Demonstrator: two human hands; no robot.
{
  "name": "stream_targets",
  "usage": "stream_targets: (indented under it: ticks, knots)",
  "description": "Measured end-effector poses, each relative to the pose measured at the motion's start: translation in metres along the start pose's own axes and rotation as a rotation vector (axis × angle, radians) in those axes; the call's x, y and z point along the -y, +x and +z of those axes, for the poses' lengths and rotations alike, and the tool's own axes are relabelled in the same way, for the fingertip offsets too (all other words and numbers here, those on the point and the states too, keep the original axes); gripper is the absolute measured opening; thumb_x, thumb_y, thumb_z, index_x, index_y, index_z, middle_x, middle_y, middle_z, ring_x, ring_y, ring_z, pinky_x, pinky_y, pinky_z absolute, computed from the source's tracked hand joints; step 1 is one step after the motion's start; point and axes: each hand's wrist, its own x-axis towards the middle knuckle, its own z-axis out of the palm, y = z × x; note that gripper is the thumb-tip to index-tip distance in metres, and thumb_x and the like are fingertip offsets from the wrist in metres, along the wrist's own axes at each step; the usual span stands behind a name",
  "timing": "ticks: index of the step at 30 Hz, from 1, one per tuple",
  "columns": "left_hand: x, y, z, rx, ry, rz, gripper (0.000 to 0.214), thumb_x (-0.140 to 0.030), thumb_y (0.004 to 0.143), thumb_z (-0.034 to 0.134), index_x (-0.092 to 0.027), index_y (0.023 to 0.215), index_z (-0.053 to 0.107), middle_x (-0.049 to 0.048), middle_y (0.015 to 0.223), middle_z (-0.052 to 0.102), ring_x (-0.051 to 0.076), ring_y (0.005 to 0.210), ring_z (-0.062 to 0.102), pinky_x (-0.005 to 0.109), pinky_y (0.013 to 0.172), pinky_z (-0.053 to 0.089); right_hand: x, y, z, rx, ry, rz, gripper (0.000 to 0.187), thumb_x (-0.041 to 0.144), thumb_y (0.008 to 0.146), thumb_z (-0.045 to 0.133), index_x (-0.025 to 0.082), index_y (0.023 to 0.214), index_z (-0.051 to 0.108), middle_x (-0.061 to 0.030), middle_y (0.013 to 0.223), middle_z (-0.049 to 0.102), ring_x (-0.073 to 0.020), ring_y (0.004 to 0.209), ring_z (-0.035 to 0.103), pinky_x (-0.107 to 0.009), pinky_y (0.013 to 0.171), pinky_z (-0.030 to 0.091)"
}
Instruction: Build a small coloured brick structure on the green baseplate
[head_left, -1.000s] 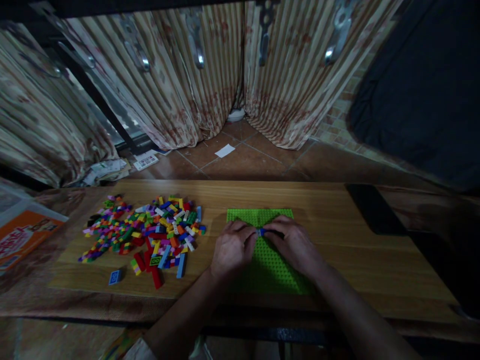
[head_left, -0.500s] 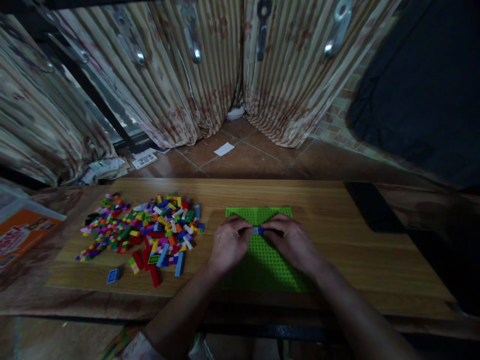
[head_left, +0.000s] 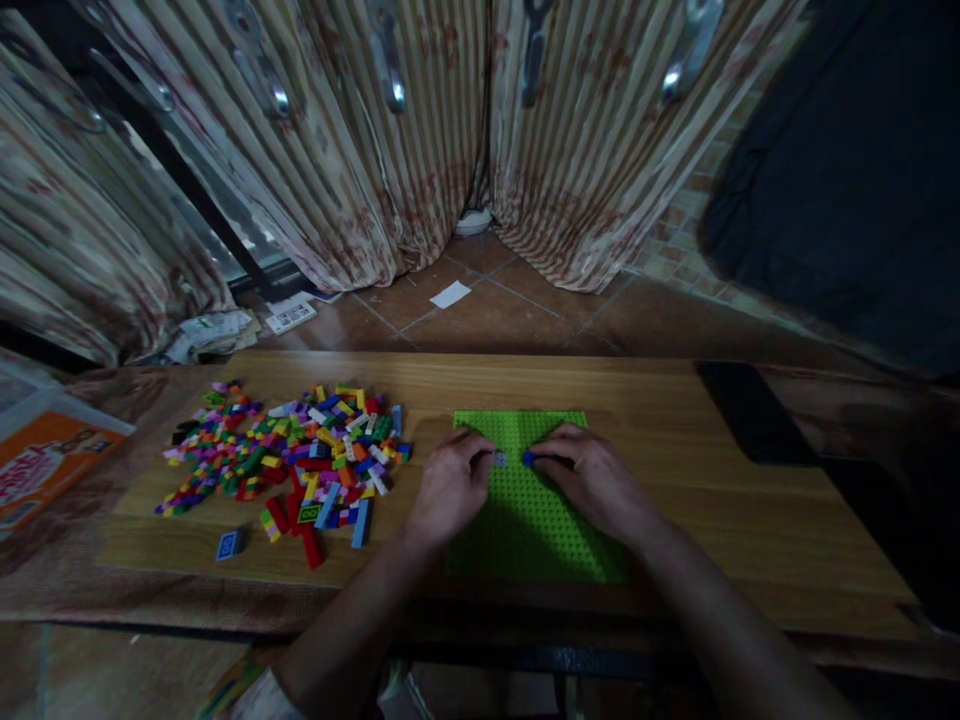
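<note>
A green studded baseplate (head_left: 525, 525) lies on the wooden table (head_left: 675, 420) in front of me. Both my hands rest on its far half. My left hand (head_left: 452, 483) is curled, its fingertips pinching a small grey brick (head_left: 500, 459). My right hand (head_left: 592, 478) is also curled, its fingertips pinching a small blue brick (head_left: 529, 458). The two bricks sit a short gap apart, just above the plate's studs. A heap of loose coloured bricks (head_left: 292, 455) is spread on the table to the left of my left hand.
A lone blue brick (head_left: 228, 544) lies near the table's front left edge. An orange box (head_left: 41, 465) sits at far left. A dark flat phone-like slab (head_left: 754, 412) lies at the right. Beyond the table are tiled floor and striped curtains.
The grey and blue bricks were held together between my fingertips; now they are apart, one in each hand. My hands have shifted slightly outward.
</note>
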Motion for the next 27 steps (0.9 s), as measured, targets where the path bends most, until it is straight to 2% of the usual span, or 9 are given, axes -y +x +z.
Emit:
stream_targets:
  ticks: [17,22,27]
  knots:
    - [-0.0005,-0.0033,0.0023,0.003,0.043,0.032,0.014,-0.017,0.087,0.054,-0.021,0.087,0.067,0.0023,0.088,0.063,0.015,0.086,0.061,0.027,0.079,0.049,-0.0009,0.0026,0.0001,0.010,-0.065,-0.098,0.016,0.018,0.085,0.061,0.024,0.089,0.075,-0.0039,0.083,0.066,-0.0184,0.081,0.060,-0.033,0.076,0.048]
    - [0.0004,-0.0045,0.0043,0.034,0.041,0.063,0.013,-0.021,0.088,0.055,-0.021,0.089,0.068,0.0026,0.090,0.064,0.016,0.090,0.061,0.028,0.082,0.049,0.0016,0.0036,0.0012,0.007,-0.122,-0.094,0.015,0.015,0.085,0.061,0.022,0.087,0.074,-0.0045,0.082,0.066,-0.0194,0.083,0.058,-0.034,0.078,0.047]
    - [-0.0007,-0.0046,0.0045,0.051,0.062,0.061,0.011,-0.022,0.086,0.059,-0.022,0.090,0.068,0.0024,0.092,0.064,0.016,0.091,0.061,0.030,0.083,0.050,-0.0027,0.0043,-0.0004,0.028,-0.079,-0.068,0.014,0.017,0.083,0.063,0.024,0.086,0.074,-0.0031,0.082,0.067,-0.0188,0.083,0.059,-0.034,0.078,0.046]
